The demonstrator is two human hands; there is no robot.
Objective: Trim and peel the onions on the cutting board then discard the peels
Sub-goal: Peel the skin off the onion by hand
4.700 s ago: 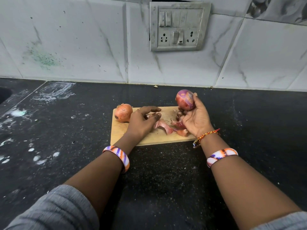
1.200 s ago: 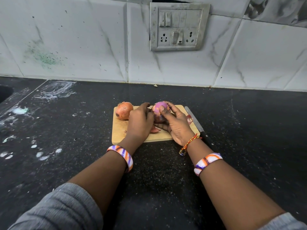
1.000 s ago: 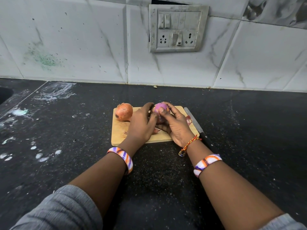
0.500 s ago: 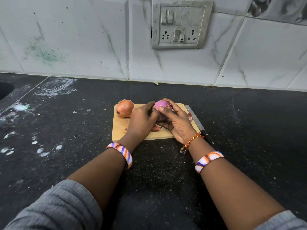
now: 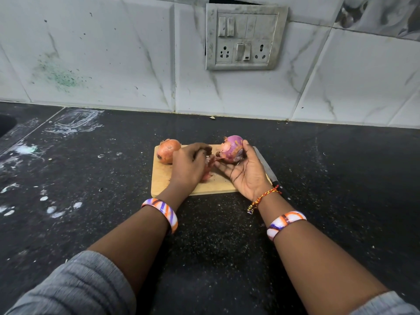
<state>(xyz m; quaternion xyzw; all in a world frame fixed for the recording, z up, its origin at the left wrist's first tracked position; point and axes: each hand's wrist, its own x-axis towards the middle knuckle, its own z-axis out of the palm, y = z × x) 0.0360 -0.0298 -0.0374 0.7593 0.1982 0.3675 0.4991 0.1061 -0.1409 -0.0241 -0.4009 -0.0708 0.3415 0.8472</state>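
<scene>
A small wooden cutting board point(image 5: 162, 180) lies on the black counter. An unpeeled orange-brown onion point(image 5: 167, 151) sits on its far left corner. My right hand point(image 5: 246, 172) holds a mostly peeled purple onion point(image 5: 231, 149) palm up above the board's right side, fingers curled round it; bits of skin still cling to it. My left hand point(image 5: 189, 167) is over the board's middle with fingers curled, pinching a piece of pink peel point(image 5: 208, 165) just left of the purple onion. More peel lies under that hand, mostly hidden.
A knife point(image 5: 266, 168) lies on the counter along the board's right edge, partly behind my right hand. The black counter point(image 5: 91, 189) has white smears at the left. A tiled wall with a switch panel point(image 5: 244, 38) stands behind.
My hands have come apart: the right hand has turned palm up and lifted the purple onion to the right, while the left hand pulled away leftward with a strip of peel.
</scene>
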